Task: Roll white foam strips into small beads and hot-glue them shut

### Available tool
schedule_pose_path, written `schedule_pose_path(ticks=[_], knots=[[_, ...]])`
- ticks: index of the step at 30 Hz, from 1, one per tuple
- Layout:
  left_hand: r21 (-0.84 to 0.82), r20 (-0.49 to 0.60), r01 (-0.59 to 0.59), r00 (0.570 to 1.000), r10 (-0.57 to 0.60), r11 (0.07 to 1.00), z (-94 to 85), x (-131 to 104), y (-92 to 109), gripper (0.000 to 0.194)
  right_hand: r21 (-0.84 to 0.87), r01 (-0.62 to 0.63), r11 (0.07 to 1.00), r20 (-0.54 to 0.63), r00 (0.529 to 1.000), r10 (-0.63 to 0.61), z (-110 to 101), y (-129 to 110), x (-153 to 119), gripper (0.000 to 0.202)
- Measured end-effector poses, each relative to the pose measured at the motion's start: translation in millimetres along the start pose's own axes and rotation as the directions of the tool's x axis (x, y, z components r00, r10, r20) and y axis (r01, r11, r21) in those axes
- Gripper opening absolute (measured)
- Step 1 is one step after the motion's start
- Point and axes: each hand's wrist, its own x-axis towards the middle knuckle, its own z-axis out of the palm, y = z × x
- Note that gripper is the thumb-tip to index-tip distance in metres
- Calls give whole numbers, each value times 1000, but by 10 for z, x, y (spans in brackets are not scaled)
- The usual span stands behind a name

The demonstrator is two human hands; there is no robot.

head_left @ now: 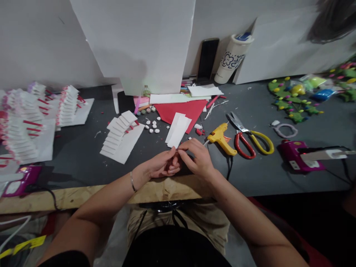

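Note:
My left hand (166, 164) and my right hand (196, 157) meet at the fingertips above the table's wooden front edge (167, 188). Both are pinched together on something too small to make out. Just beyond them, white paper strips (178, 130) lie partly over a red sheet (180, 111). Left of these are small white pieces (152, 126) and a fanned stack of white steps (118, 135) with red sticks on a white board. A yellow glue gun (222, 139) rests beside my right hand.
Red-and-yellow-handled scissors (244, 133) lie right of the glue gun. Farther right are a purple power socket (302, 155) and green decorations (292, 100). A phone (208, 59) and a white tumbler (233, 58) stand at the back. More stepped white models (20, 126) fill the left.

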Motion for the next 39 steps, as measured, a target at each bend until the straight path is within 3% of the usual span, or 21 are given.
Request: schedule_pose_path(ticks=[10, 15, 18, 21, 25, 28, 30, 31, 32, 34, 36, 37, 39], knots=[[-3, 37, 28, 999, -28, 1000, 19, -9, 38, 54, -43, 57, 997, 22, 998, -56, 28, 78, 6, 12], [-13, 51, 23, 998, -22, 1000, 36, -22, 59, 51, -37, -28, 999, -117, 993, 24, -58, 38, 21, 13], [-16, 50, 23, 999, -22, 1000, 30, -18, 55, 50, -62, -71, 996, -146, 987, 61, -80, 29, 15, 21], [13, 5, 12, 1000, -12, 1000, 48, -16, 74, 41, -113, 7, 994, -92, 996, -17, -66, 42, -1, 32], [77, -158, -98, 981, 109, 992, 105, -67, 214, 25, -67, 94, 993, -64, 993, -98, -57, 33, -9, 25], [173, -211, -271, 929, 304, 947, 88, -151, 350, 40, -33, 96, 995, -71, 993, -98, -86, 14, -1, 13], [367, -244, -357, 854, 460, 859, 26, -200, 405, 51, -83, 84, 993, -99, 991, -92, -128, 27, 8, 15], [508, -259, -347, 812, 524, 788, -13, -211, 419, 55, -136, 67, 988, -129, 988, -85, -156, 47, 14, 21], [663, -268, -289, 770, 580, 690, -51, -211, 425, 57, -203, 35, 979, -173, 982, -71, -189, 74, 20, 28], [919, -231, -64, 711, 664, 388, -107, -166, 423, 52, -332, -89, 939, -286, 958, -11, -259, 143, 33, 31], [987, -127, 156, 686, 717, 26, -116, -61, 418, 30, -379, -237, 894, -398, 914, 74, -321, 213, 43, 18], [965, -88, 238, 692, 716, -112, -105, 9, 419, 20, -370, -305, 878, -438, 890, 125, -343, 243, 44, 17], [869, -104, 403, 715, 691, -287, -66, 166, 431, 23, -329, -403, 854, -446, 863, 235, -366, 282, 40, 25]])
